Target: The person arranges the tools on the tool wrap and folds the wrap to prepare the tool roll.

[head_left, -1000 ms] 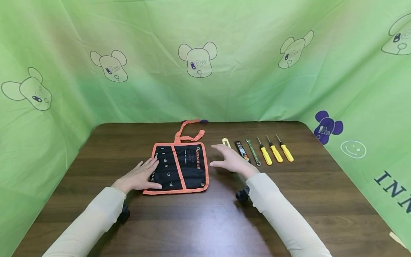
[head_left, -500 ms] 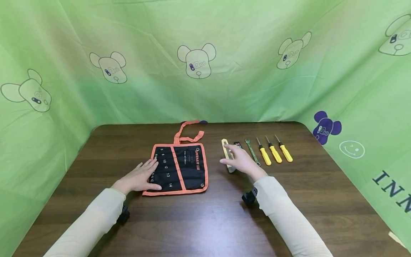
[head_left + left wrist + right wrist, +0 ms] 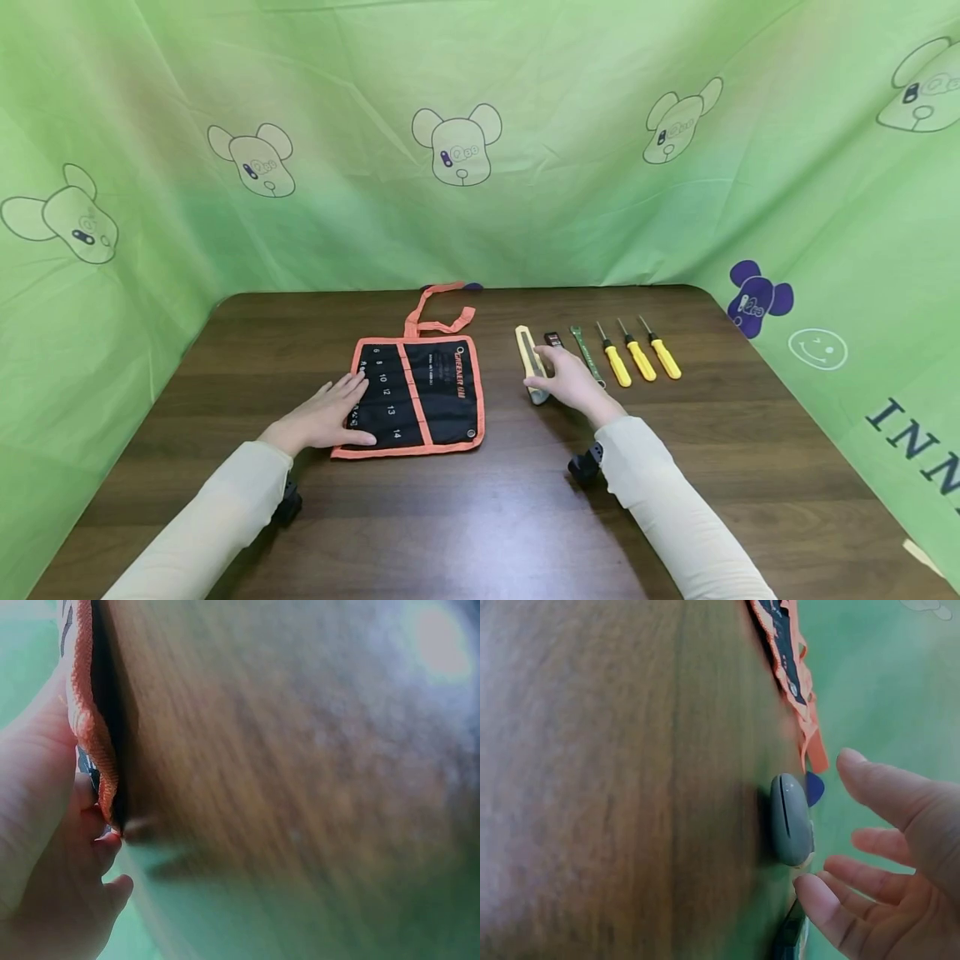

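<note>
A black tool pouch (image 3: pixel 450 392) with orange edging lies flat, with numbers printed down its left side. My left hand (image 3: pixel 322 415) rests on its left edge with fingers spread; in the left wrist view the orange trim (image 3: pixel 88 727) runs beside that hand. To the right of the pouch lies a yellow utility knife (image 3: pixel 526 346) with a grey end. Over this knife hovers my right hand (image 3: pixel 576 382), thumb and fingers apart. The right wrist view shows the knife's grey end (image 3: pixel 791 825) close to the fingers, with a gap between.
Right of the knife lie a black narrow packet (image 3: pixel 552 339), partly hidden by the hand, a green-toned wrench (image 3: pixel 585 350) and three yellow screwdrivers (image 3: pixel 640 360). An orange strap (image 3: pixel 442 321) trails behind the pouch. Green printed cloth (image 3: pixel 465 233) surrounds the brown table (image 3: pixel 450 525).
My right hand has moved right, from beside the pouch to over the utility knife, and lowered towards it. The left hand stays on the pouch.
</note>
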Motion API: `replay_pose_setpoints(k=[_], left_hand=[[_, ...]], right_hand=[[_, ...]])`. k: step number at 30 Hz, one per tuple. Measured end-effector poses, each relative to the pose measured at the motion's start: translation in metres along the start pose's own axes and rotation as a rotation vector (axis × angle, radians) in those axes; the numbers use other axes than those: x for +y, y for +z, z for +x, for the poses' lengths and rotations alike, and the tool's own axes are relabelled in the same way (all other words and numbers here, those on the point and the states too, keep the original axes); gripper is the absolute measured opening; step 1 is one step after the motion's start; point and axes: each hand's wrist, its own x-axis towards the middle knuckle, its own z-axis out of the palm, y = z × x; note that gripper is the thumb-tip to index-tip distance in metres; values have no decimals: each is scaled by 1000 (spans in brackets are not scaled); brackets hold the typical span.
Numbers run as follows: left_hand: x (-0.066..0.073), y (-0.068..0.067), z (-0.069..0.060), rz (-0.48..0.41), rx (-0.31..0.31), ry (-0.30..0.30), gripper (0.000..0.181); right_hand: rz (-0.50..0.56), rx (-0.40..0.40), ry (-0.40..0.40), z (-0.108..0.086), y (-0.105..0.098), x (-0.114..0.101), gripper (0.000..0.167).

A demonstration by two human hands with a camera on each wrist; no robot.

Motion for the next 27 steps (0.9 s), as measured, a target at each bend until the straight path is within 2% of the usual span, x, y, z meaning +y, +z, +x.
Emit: replay_pose_setpoints(k=[12, 17, 24, 27], left_hand=[[-1, 2, -1, -11, 7, 8, 99], [1, 1, -2, -11, 9, 11, 99], [1, 0, -3, -16, 3, 4, 99], [0, 0, -2, -10, 1, 4, 99]], right_hand=[[-96, -64, 80, 3, 8, 0, 61], [-72, -91, 105, 2, 8, -5, 56], [-12, -105, 133, 0, 10, -8, 34], [22, -104, 148, 0, 10, -8, 33]])
